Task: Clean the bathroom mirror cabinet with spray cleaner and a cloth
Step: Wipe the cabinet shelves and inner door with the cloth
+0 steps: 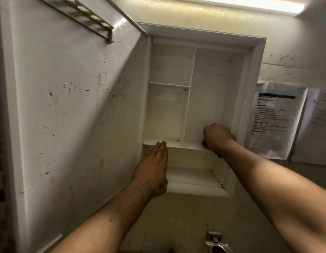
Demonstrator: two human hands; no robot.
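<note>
Open cabinet door [76, 115] is seen swung out at left, its white inner face spotted with brown stains; a slotted rack [89, 13] is fixed near its top. Mirror cabinet [253, 70] is mounted centre on a stained wall [195, 15], divided inside into white compartments. Printed papers [279, 115] are stuck to the wall at right. Strip light [249, 2] is lit at top. Left hand [151, 172] is laid flat, fingers straight and pressed together, tips on the front edge of the shelf [187, 145]. Right hand [216, 136] is curled into a fist at the shelf's right end, gripping a dark cloth [204, 142], mostly hidden under it. Metal fitting [216, 243] is seen at bottom.
</note>
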